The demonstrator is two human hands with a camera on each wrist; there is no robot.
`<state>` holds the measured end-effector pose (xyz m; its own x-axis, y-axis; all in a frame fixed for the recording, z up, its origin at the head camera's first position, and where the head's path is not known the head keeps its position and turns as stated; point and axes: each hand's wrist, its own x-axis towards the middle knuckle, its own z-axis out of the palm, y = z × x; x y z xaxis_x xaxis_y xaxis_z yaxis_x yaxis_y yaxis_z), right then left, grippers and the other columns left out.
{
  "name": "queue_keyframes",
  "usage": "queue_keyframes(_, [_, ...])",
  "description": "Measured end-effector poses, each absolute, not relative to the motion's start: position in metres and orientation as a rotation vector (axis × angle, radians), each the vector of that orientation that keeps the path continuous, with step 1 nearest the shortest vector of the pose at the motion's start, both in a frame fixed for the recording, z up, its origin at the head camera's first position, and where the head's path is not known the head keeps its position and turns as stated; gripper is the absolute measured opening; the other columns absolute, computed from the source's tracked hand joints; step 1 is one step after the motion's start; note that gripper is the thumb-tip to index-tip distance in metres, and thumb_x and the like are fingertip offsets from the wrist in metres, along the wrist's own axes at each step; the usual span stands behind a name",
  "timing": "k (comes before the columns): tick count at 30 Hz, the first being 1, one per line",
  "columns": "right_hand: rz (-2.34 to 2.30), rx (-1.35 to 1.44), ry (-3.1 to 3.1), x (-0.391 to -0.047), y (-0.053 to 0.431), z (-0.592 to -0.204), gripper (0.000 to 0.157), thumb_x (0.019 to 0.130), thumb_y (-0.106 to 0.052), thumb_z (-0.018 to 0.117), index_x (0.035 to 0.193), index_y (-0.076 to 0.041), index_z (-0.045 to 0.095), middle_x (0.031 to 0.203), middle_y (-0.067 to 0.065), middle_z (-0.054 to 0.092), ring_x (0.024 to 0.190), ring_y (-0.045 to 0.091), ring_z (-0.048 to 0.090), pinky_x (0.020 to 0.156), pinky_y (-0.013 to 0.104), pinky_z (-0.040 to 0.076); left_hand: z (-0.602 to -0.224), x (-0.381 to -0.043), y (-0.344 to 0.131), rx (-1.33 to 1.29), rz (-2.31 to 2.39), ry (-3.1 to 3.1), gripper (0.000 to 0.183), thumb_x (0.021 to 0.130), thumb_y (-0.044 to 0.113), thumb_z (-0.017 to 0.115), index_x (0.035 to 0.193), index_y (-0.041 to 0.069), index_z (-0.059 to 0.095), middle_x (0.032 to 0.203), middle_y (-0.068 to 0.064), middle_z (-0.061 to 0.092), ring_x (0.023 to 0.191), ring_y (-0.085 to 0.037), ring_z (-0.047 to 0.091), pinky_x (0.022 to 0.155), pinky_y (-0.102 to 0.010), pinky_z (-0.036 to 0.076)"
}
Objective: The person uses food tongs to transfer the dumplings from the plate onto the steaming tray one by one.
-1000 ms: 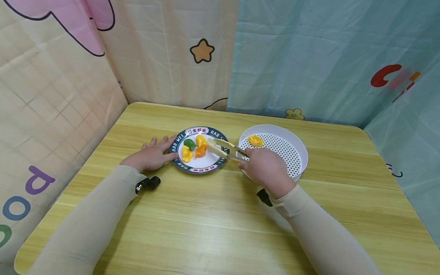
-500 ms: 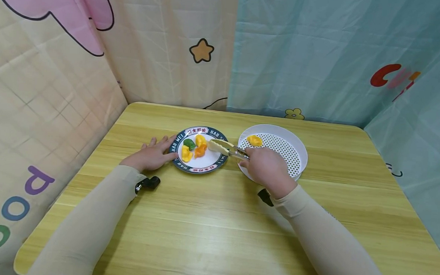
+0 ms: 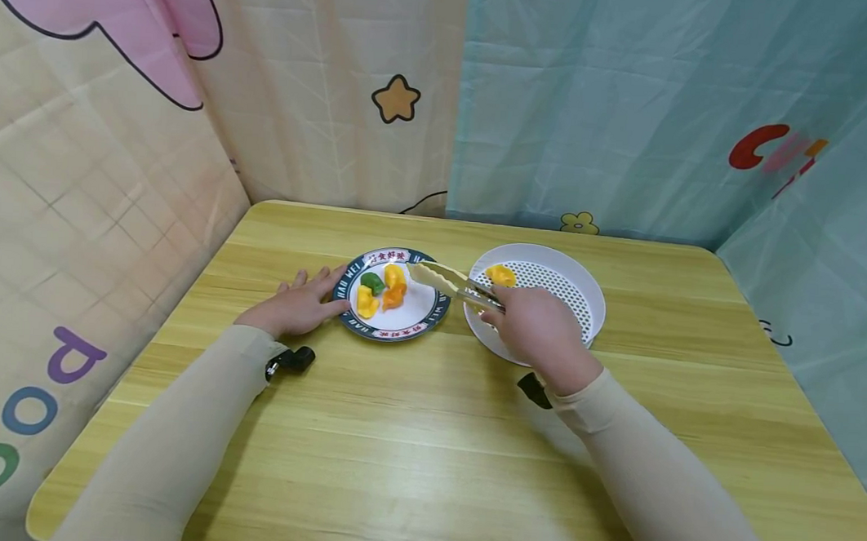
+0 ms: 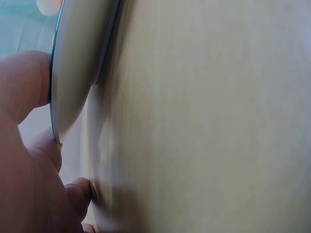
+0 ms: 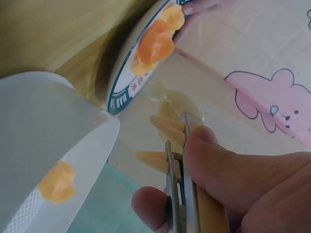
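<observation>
My left hand [image 3: 299,306] lies at the left side of a round plate [image 3: 417,309] with a dark lettered rim, its fingers spread on the table and its thumb on the rim. On the plate sit a green dumpling [image 3: 372,283], an orange dumpling [image 3: 394,296] and two yellow dumplings [image 3: 367,303]. My right hand [image 3: 544,333] grips metal tongs [image 3: 469,294] with pale scalloped tips, held over the gap between plate and basket. The tips are apart with nothing between them, overlapping the plate's right side in the head view. Another yellow dumpling [image 5: 58,181] rests in a white perforated basket [image 3: 592,299].
The plate and basket stand side by side on a light wooden table [image 3: 425,433]. Printed curtains [image 3: 596,107] hang behind the table and along both sides.
My right hand has drawn back to the right with the tongs, whose tips have risen from the plate's surface. My left hand, the plate and the dumplings have stayed in place.
</observation>
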<state>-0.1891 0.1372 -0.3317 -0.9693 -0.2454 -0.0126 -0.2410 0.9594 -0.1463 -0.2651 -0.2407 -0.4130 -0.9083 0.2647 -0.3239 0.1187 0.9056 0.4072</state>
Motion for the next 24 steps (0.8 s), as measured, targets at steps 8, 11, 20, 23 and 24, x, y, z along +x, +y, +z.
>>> queue_keyframes(8, [-0.281,-0.348,3.132,-0.187,0.176,-0.321,0.03,0.104,-0.039,0.066,0.119,-0.014,0.066,0.083,0.008,0.068,0.076,0.03,0.063,0.064,0.045,0.05,-0.412,-0.265,-0.24,0.291,0.557,2.679,0.088,0.103,0.074,0.037,0.171,0.032,0.0,0.178,-0.019,0.0,0.159,-0.055,-0.013,0.125,-0.074,-0.008])
queue_keyframes(11, [-0.314,-0.265,3.099,-0.189,0.192,-0.318,0.031,0.106,-0.039,0.063,0.122,-0.012,0.063,0.083,0.011,0.064,0.072,0.029,0.058,0.057,0.04,0.044,-0.41,-0.264,-0.24,0.289,0.568,2.673,0.088,0.103,0.073,0.038,0.171,0.032,0.0,0.178,-0.019,-0.001,0.159,-0.055,-0.014,0.125,-0.074,-0.009])
queue_keyframes(20, [-0.346,-0.038,3.032,-0.192,0.237,-0.32,0.031,0.107,-0.04,0.059,0.114,-0.009,0.06,0.083,0.012,0.057,0.071,0.027,0.053,0.055,0.035,0.039,-0.408,-0.263,-0.24,0.291,0.577,2.67,0.087,0.102,0.075,0.038,0.17,0.035,0.0,0.178,-0.019,-0.001,0.159,-0.055,-0.014,0.125,-0.074,-0.009])
queue_keyframes(23, [-0.343,-0.035,3.047,-0.191,0.246,-0.325,0.029,0.107,-0.039,0.06,0.1,-0.011,0.056,0.079,0.01,0.055,0.069,0.026,0.052,0.054,0.035,0.038,-0.408,-0.263,-0.24,0.296,0.575,2.668,0.088,0.102,0.075,0.037,0.17,0.035,-0.001,0.178,-0.02,-0.001,0.159,-0.055,-0.014,0.124,-0.074,-0.009])
queue_keyframes(24, [-0.341,-0.035,3.05,-0.191,0.248,-0.326,0.029,0.106,-0.039,0.06,0.099,-0.011,0.056,0.078,0.009,0.055,0.068,0.026,0.052,0.054,0.035,0.038,-0.408,-0.263,-0.24,0.298,0.574,2.668,0.088,0.102,0.075,0.037,0.17,0.035,-0.001,0.178,-0.019,-0.001,0.159,-0.055,-0.014,0.125,-0.074,-0.009])
